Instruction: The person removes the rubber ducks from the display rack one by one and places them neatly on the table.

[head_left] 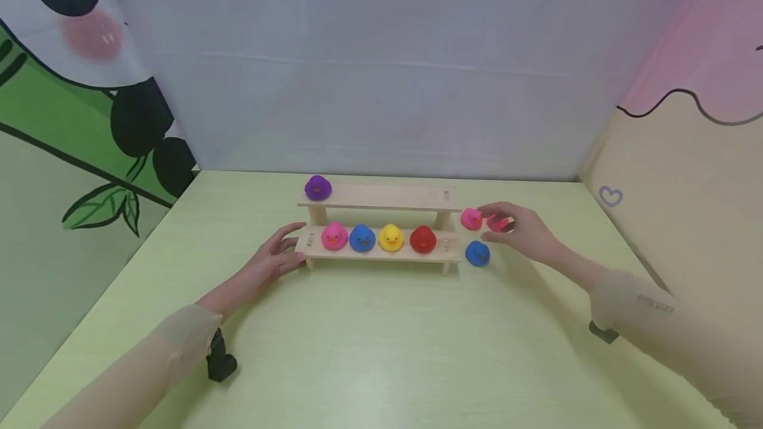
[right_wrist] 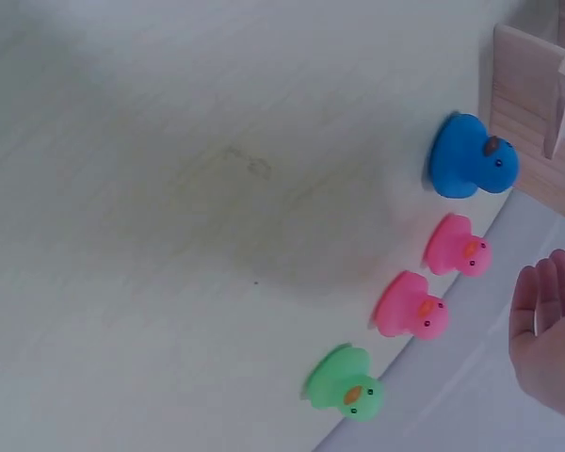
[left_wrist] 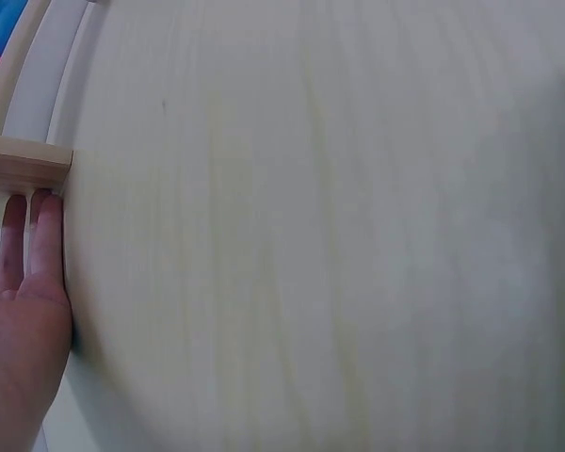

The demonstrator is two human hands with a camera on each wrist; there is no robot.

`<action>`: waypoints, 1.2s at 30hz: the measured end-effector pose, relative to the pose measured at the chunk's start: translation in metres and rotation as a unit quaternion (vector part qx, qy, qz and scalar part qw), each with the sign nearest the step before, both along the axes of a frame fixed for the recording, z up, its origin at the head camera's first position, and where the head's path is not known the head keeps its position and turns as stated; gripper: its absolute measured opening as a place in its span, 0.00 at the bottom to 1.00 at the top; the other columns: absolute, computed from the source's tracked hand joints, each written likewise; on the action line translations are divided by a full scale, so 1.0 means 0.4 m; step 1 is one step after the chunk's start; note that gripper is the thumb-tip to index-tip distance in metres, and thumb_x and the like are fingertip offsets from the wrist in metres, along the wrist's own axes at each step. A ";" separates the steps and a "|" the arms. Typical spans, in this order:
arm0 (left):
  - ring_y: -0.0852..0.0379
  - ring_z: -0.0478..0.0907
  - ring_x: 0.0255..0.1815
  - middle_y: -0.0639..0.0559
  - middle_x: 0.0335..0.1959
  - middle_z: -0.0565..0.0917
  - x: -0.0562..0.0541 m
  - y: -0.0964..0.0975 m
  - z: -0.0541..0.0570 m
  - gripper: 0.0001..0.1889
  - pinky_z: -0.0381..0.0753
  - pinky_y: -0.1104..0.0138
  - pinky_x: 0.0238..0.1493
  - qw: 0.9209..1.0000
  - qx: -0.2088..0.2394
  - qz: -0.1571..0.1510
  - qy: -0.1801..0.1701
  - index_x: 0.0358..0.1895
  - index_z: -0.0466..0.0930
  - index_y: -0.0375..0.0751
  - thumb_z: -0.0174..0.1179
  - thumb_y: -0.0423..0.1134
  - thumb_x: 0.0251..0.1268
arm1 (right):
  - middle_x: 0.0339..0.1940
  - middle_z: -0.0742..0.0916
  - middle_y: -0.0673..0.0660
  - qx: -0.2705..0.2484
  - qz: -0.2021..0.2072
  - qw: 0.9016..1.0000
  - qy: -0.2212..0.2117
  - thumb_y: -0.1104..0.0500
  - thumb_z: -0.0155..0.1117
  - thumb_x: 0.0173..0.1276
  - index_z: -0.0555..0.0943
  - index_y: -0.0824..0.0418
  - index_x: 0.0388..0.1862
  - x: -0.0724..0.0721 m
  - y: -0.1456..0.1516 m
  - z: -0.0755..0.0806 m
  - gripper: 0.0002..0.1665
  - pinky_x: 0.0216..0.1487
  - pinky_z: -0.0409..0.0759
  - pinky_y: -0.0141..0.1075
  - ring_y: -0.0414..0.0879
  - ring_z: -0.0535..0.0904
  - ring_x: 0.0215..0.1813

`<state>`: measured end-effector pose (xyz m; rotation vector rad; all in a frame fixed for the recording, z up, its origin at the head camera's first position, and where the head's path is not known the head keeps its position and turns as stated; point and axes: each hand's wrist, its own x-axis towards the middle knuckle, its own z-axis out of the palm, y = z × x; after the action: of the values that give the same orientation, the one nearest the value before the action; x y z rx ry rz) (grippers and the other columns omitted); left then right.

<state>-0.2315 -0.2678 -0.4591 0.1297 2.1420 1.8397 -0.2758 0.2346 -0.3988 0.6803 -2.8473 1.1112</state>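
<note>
A small two-step wooden shelf (head_left: 381, 196) stands on the table. On its upper step sits a purple duck (head_left: 318, 188); the lower step carries a pink duck (head_left: 334, 237), a blue duck (head_left: 362, 238), a yellow duck (head_left: 391, 238) and a red duck (head_left: 423, 239). My left hand (head_left: 277, 253) rests at the shelf's left end, fingers mostly straight beside the leg (left_wrist: 30, 162). Right of the shelf, my right hand (head_left: 517, 230) hovers above loose ducks, fingers apart and nothing held. Below it are two pink ducks (right_wrist: 411, 306) and a green duck (right_wrist: 346, 383), hidden in the head view.
Another blue duck (head_left: 477, 253) lies by the shelf's right end, in front of the loose pink ones. The pale wood-grain table (head_left: 369, 343) ends at a grey-white backdrop (head_left: 381, 85). Printed cartoon panels (head_left: 685, 171) border the sides.
</note>
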 end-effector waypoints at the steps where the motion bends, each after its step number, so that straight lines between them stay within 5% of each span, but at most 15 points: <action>1: 0.56 0.72 0.66 0.39 0.76 0.59 0.000 0.000 0.000 0.39 0.68 0.55 0.74 1.000 -0.001 0.000 -0.001 0.79 0.45 0.58 0.58 0.42 0.72 | 0.58 0.83 0.65 0.001 -0.002 1.000 -0.001 0.60 0.73 0.62 0.75 0.63 0.64 -0.004 -0.005 0.010 0.32 0.56 0.84 0.53 0.60 0.80 0.55; 13: 0.39 0.66 0.74 0.39 0.78 0.57 0.001 0.003 0.001 0.40 0.66 0.51 0.75 1.000 -0.013 0.001 -0.013 0.79 0.44 0.60 0.57 0.45 0.72 | 0.61 0.82 0.59 -0.031 0.009 0.999 0.024 0.58 0.72 0.64 0.75 0.57 0.67 -0.053 -0.103 0.110 0.32 0.58 0.83 0.50 0.56 0.80 0.59; 20: 0.53 0.74 0.65 0.38 0.76 0.59 -0.007 0.001 -0.006 0.39 0.82 0.64 0.62 1.000 0.009 0.005 -0.010 0.79 0.46 0.58 0.58 0.41 0.72 | 0.62 0.82 0.59 -0.096 0.048 0.994 0.028 0.57 0.72 0.64 0.76 0.55 0.65 -0.067 -0.206 0.127 0.31 0.58 0.82 0.48 0.54 0.80 0.58; 27: 0.59 0.77 0.58 0.38 0.74 0.58 -0.001 0.008 -0.006 0.38 0.81 0.53 0.62 0.999 0.043 -0.002 -0.007 0.78 0.48 0.55 0.57 0.36 0.71 | 0.59 0.84 0.56 -0.107 0.080 0.991 0.029 0.57 0.72 0.63 0.77 0.53 0.64 -0.074 -0.304 0.133 0.30 0.57 0.84 0.44 0.52 0.80 0.58; 36: 0.59 0.76 0.58 0.39 0.74 0.58 0.000 0.005 -0.007 0.37 0.81 0.52 0.62 0.999 0.044 -0.002 0.000 0.78 0.47 0.56 0.55 0.36 0.73 | 0.57 0.86 0.55 -0.137 0.096 0.985 0.031 0.56 0.73 0.63 0.78 0.52 0.65 -0.090 -0.429 0.143 0.30 0.56 0.84 0.41 0.53 0.81 0.57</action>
<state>-0.2315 -0.2657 -0.4619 0.1545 2.0597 1.9333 -0.3119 0.0629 -0.3417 0.9608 -2.5495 1.4443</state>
